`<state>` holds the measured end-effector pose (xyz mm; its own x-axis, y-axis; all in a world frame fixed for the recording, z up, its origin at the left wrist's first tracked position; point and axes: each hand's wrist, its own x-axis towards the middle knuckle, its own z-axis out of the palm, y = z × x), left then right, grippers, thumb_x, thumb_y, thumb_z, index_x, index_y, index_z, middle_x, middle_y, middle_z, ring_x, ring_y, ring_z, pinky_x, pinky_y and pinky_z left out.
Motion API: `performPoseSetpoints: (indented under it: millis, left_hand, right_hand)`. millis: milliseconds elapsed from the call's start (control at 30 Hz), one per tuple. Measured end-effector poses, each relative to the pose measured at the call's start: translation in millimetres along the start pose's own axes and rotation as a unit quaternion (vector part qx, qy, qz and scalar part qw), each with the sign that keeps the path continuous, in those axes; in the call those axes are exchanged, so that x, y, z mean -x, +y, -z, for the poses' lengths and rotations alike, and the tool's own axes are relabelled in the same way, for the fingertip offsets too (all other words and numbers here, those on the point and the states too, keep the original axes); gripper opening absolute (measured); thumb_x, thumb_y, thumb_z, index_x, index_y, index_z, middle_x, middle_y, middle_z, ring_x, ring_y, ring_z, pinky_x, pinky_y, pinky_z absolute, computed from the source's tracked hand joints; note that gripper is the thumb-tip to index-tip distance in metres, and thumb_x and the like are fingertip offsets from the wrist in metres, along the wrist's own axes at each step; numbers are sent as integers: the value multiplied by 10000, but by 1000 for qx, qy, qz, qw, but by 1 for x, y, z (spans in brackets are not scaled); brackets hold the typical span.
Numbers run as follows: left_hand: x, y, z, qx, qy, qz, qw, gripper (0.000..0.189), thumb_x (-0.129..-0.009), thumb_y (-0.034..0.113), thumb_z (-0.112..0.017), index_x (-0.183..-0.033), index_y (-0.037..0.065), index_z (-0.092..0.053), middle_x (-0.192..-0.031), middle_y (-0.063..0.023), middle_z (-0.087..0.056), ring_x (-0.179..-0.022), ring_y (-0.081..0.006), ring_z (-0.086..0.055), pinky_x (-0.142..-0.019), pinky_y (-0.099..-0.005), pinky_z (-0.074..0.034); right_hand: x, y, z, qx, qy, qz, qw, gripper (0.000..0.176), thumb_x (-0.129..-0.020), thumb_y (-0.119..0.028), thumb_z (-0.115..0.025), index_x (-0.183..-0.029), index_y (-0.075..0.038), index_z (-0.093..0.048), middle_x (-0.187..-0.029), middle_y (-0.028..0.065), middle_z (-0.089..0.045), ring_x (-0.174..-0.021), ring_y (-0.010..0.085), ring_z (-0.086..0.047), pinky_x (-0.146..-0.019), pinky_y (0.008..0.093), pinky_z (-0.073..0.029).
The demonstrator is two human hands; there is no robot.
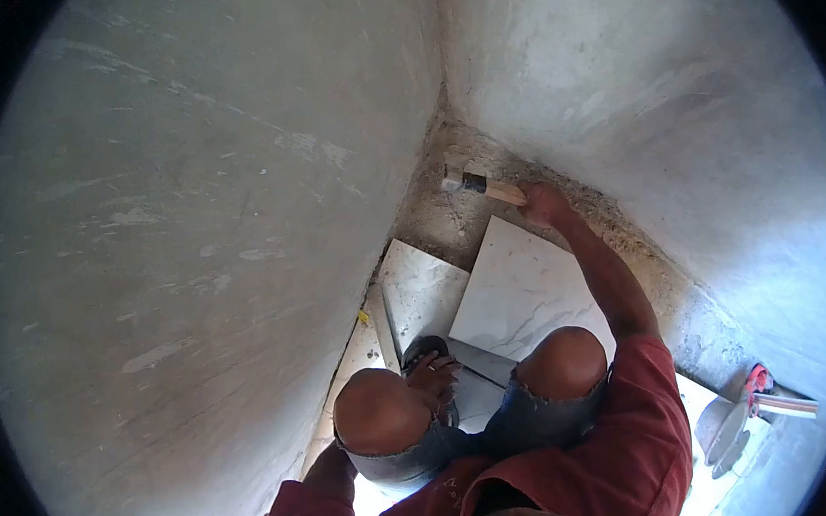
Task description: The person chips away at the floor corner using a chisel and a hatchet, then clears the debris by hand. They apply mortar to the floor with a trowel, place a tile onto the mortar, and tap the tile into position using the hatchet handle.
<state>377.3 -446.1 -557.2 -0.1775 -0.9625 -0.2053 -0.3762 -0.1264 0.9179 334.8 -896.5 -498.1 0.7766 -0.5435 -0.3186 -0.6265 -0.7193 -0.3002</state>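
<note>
My right hand is closed around the wooden handle of a hammer. The hammer's pale head is over the rough, bare floor near the corner. Below the hand lies a large white marble-patterned tile. Between my knees, my left hand rests low, with its fingers stretched over a dark rounded thing, perhaps the toe of my shoe. A ring shows on one finger. My left knee partly hides this hand.
Plastered walls close in on both sides and meet at the corner ahead. A speckled white tile and a long straight bar lie by the left wall. At the lower right are a round tool and a striped handle-like piece.
</note>
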Motion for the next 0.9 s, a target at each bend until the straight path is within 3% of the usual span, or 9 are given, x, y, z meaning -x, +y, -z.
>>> performPoseSetpoints:
  millis: [67, 133, 367, 567, 667, 733, 767, 867, 900]
  left_hand:
    - [10, -22, -22, 271, -8, 82, 959, 390, -851, 319, -344, -1193, 136, -385, -1247, -38, -408, -1076, -168, -421, -920, -375, -313]
    - [8, -26, -19, 208, -9, 42, 977, 417, -878, 318, -278, -1248, 127, -301, -1261, -52, -382, -1036, -157, -436, -889, -360, -342]
    - [6, -11, -14, 260, 19, 1, 966, 443, -888, 322, -251, -1276, 109, -254, -1282, -72, -347, -1040, -161, -434, -900, -369, -342]
    - [7, -14, -11, 415, -53, 200, 886, 451, -866, 316, -310, -1278, 141, -251, -1295, -12, -340, -1100, -164, -398, -984, -383, -251]
    - [0, 0, 2, 285, 29, -3, 958, 434, -834, 328, -347, -1236, 164, -331, -1272, 6, -375, -1119, -164, -383, -995, -391, -219]
    - [0, 3, 8, -325, -26, -82, 942, 403, -829, 317, -339, -1203, 170, -373, -1251, 1, -397, -1125, -155, -375, -994, -385, -215]
    - [6, -3, -1, -326, -30, -80, 941, 403, -829, 317, -339, -1203, 170, -373, -1251, 1, -397, -1125, -155, -375, -994, -385, -215]
    - [6, -9, -3, 373, -11, 91, 923, 407, -799, 325, -369, -1173, 169, -403, -1238, 5, -412, -1141, -153, -366, -1007, -384, -180]
    - [6, 5, 8, 33, -24, -25, 999, 431, -791, 336, -374, -1186, 164, -389, -1248, 3, -400, -1138, -154, -369, -1007, -381, -180]
  right_hand:
    - [-7, 7, -10, -19, 29, 41, 999, 289, -646, -194, -540, -879, -29, -585, -860, 200, -592, -833, 349, -568, -745, 430, -449]
    - [-41, 27, -24, 3, -42, -118, 992, 327, -648, -198, -549, -937, -45, -554, -867, 204, -586, -847, 352, -559, -753, 435, -444]
    - [-19, -11, -1, -14, 13, 10, 1000, 270, -652, -163, -543, -875, -15, -583, -844, 208, -592, -825, 357, -568, -743, 435, -451]
    - [-40, -4, -6, -68, -107, -114, 985, 278, -664, -163, -540, -900, -19, -561, -859, 212, -583, -845, 352, -560, -750, 431, -445]
    - [-30, -13, -2, -35, -35, 17, 999, 284, -664, -161, -531, -901, -11, -573, -858, 215, -586, -836, 341, -569, -747, 423, -449]
    - [-30, -14, -7, -46, -3, 7, 999, 292, -659, -160, -531, -881, 23, -581, -862, 223, -587, -825, 341, -574, -749, 411, -450]
    - [-34, -11, -11, -51, -3, 6, 999, 292, -659, -160, -531, -881, 23, -581, -862, 223, -587, -825, 341, -574, -749, 411, -450]
    - [-51, 0, -7, -108, -109, -128, 980, 312, -662, -179, -544, -914, 3, -569, -883, 221, -581, -846, 348, -563, -757, 415, -441]
    - [-45, -2, -10, -111, -95, -107, 983, 311, -665, -182, -543, -914, 2, -568, -888, 221, -581, -848, 349, -562, -759, 416, -440]
